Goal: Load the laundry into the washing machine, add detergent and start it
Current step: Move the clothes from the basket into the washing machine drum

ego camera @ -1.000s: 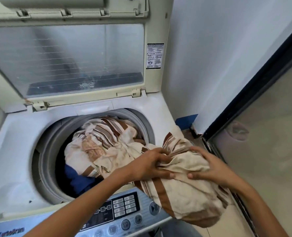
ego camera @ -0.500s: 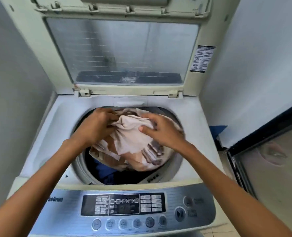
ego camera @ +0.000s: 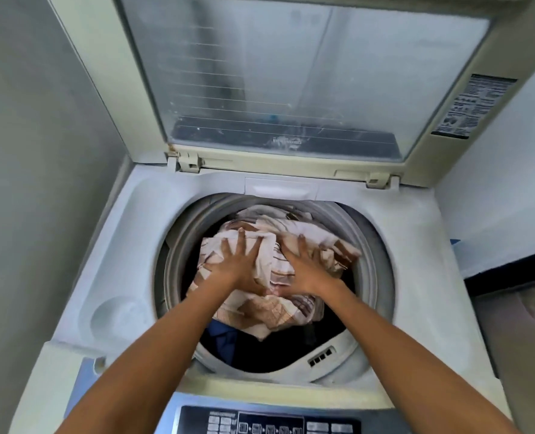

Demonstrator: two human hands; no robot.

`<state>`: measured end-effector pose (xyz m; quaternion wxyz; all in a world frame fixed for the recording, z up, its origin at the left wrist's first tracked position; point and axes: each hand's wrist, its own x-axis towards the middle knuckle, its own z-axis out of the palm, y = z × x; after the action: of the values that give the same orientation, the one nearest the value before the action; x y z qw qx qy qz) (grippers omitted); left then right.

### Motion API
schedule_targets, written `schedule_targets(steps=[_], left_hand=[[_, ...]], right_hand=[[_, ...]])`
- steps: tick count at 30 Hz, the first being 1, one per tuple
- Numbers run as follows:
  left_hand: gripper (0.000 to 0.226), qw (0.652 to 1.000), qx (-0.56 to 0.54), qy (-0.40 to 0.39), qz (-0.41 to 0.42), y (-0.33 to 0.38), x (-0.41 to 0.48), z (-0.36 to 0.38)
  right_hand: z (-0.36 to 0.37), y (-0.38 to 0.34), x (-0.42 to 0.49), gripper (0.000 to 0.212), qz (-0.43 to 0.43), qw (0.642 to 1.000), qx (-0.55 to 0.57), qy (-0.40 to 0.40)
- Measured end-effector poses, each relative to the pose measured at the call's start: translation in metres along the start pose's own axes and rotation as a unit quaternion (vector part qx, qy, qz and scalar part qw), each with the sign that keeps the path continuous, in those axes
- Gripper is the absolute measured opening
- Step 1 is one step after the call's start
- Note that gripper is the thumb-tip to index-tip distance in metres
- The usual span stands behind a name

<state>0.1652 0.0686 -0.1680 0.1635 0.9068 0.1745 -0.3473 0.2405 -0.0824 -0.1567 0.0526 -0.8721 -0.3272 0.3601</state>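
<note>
Hands flat, left hand (ego camera: 239, 266) and right hand (ego camera: 304, 267) fingers spread, gripping nothing, atop striped cloth (ego camera: 272, 264) in drum (ego camera: 372, 270)

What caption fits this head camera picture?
Both hands, left and right, press striped laundry into the open washing machine.

A second ago the striped cloth (ego camera: 272, 261) hangs over the drum's rim at 4 o'clock, gripped by both hands. Now it lies wholly inside the drum (ego camera: 376, 245), and the left hand (ego camera: 238, 264) and right hand (ego camera: 304, 267) lie flat on it, fingers spread toward 12 o'clock.
</note>
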Motion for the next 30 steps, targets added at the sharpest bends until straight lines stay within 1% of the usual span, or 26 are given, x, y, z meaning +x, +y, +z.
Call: schedule_targets(steps=[3,6,9,11,13,15,17,20,23,26,28,30], left_hand=[[0.121,0.998,0.051,-0.048,0.000,-0.002,0.014,0.011],[0.121,0.992,0.099,-0.077,0.021,-0.002,0.020,0.033],[0.111,0.980,0.158,-0.116,0.025,0.000,0.029,0.066],[0.116,0.968,0.197,-0.145,0.048,0.003,0.033,0.075],[0.113,0.968,0.175,-0.163,0.071,0.005,0.031,0.072],[0.109,0.969,0.164,-0.167,0.081,0.009,0.024,0.063],[0.112,0.968,0.177,-0.162,0.079,0.013,0.020,0.061],[0.113,0.971,0.165,-0.156,0.073,0.017,0.013,0.056],[0.106,0.979,0.132,-0.135,0.075,0.021,0.004,0.050],[0.101,0.984,0.118,-0.106,0.082,0.031,-0.008,0.042],[0.093,0.988,0.100,-0.085,0.086,0.040,-0.018,0.031],[0.078,0.992,0.084,-0.039,0.080,0.055,-0.030,0.018]], right_hand=[[0.016,0.015,0.010,0.113,-0.006,0.997,0.015,-0.079],[0.030,0.031,0.016,0.113,-0.006,0.986,0.029,-0.162],[0.053,0.041,0.026,0.112,0.014,0.973,0.007,-0.230],[0.066,0.046,0.032,0.112,0.040,0.964,-0.027,-0.263],[0.066,0.046,0.033,0.107,0.066,0.953,-0.068,-0.287],[0.059,0.042,0.030,0.097,0.077,0.945,-0.084,-0.307],[0.053,0.040,0.026,0.094,0.068,0.947,-0.081,-0.302],[0.044,0.040,0.015,0.090,0.048,0.961,-0.086,-0.258],[0.031,0.042,-0.001,0.078,0.024,0.972,-0.084,-0.218],[0.012,0.044,-0.017,0.071,0.006,0.983,-0.069,-0.170],[-0.003,0.046,-0.033,0.069,-0.015,0.990,-0.056,-0.129],[-0.024,0.046,-0.052,0.068,-0.043,0.995,-0.042,-0.086]])
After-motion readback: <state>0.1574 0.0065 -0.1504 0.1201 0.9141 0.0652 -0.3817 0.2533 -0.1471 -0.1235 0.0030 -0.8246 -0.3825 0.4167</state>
